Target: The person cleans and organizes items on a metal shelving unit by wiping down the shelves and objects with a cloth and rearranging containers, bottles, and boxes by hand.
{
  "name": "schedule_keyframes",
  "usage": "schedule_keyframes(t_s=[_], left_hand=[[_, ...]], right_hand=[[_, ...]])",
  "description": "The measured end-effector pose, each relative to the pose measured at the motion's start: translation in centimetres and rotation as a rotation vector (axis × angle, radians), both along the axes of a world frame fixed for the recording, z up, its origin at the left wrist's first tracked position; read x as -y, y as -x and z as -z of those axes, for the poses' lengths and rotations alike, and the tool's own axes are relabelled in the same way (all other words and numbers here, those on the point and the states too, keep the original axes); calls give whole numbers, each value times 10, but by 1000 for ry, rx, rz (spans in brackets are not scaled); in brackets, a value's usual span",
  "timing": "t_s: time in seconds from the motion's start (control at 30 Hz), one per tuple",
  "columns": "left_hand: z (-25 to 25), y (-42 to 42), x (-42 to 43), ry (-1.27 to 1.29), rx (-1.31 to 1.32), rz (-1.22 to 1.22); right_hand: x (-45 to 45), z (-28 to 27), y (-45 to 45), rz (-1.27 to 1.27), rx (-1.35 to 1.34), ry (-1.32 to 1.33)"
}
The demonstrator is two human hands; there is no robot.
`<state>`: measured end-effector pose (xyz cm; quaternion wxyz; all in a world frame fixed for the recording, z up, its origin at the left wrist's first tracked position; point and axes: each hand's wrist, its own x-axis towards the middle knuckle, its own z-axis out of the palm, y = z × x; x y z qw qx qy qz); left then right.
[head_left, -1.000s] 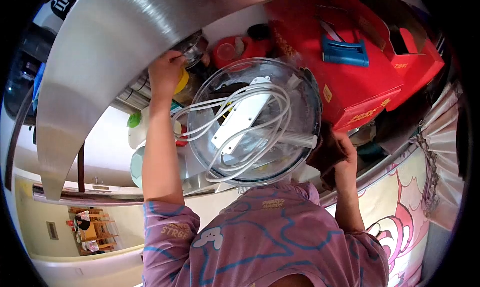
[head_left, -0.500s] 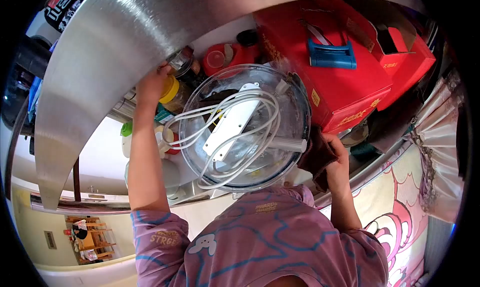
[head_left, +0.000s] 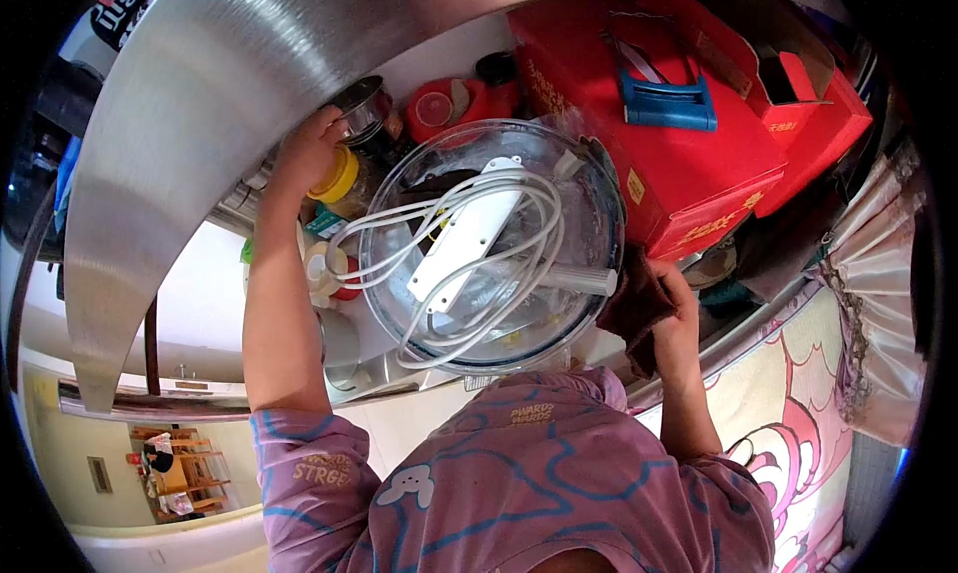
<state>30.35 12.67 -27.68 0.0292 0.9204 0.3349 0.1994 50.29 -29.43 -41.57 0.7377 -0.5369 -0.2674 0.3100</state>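
My left hand point(head_left: 311, 151) reaches up at the upper left, its fingers bent beside a metal-lidded container point(head_left: 361, 106) and above a jar with a yellow lid point(head_left: 336, 174); what it holds, if anything, is hidden. My right hand point(head_left: 676, 313) is closed around a dark brown cloth point(head_left: 636, 308), next to the right rim of a large round clear lid point(head_left: 589, 318). On that lid lie a white power strip point(head_left: 467, 236) and its loosely coiled white cable point(head_left: 544, 259). A pale ribbed handle point(head_left: 584, 279) points toward the cloth.
Red boxes point(head_left: 689, 164) with a blue handle point(head_left: 667, 102) stand at the upper right. A red container point(head_left: 449, 107) is behind the lid. A curved metal edge point(head_left: 200, 104) arches over the left and top. A pleated curtain point(head_left: 878, 303) hangs at the right.
The whole view has shifted a little. Against the jars, my left hand stays near the yellow lid and metal-lidded container. My right hand keeps the cloth at the lid's edge.
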Motion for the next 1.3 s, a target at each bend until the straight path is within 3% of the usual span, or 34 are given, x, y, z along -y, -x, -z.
schedule_keyframes(t_s=[0.03, 0.23, 0.37, 0.47, 0.57, 0.67, 0.77, 0.93, 0.97, 1.03, 1.17, 1.3], left_hand=[[-3, 0, -1, 96, -41, -40], [3, 4, -5, 117, 107, -54], [12, 6, -14, -15, 63, 4], [19, 7, -25, 159, -31, -100], [24, 11, -50, -16, -63, -172], [28, 14, -53, -129, -152, -143], [14, 10, -40, -372, -67, -22], [-32, -76, 76, 233, 223, 4], [-27, -89, 74, 230, 219, 15], [-16, -126, 56, 113, 284, 356], [-19, -200, 61, 176, 330, 317], [-21, -268, 50, 7, 402, 364]], right_hand=[[0, 0, 0, -8, -10, -18], [-1, -8, 4, 4, -17, -3], [0, -9, 2, -5, -52, 13], [1, -6, 0, -8, 19, 27], [-1, -8, 1, -8, 11, 2], [0, -7, 3, 18, -1, -16], [-2, -5, 2, 0, -42, -23], [-5, -9, 4, 24, 23, 32], [-4, -7, 4, 35, 21, 28], [-4, 0, 2, -5, -10, -14], [-4, 15, 0, -11, 3, 26], [5, 11, 2, 22, 123, 58]])
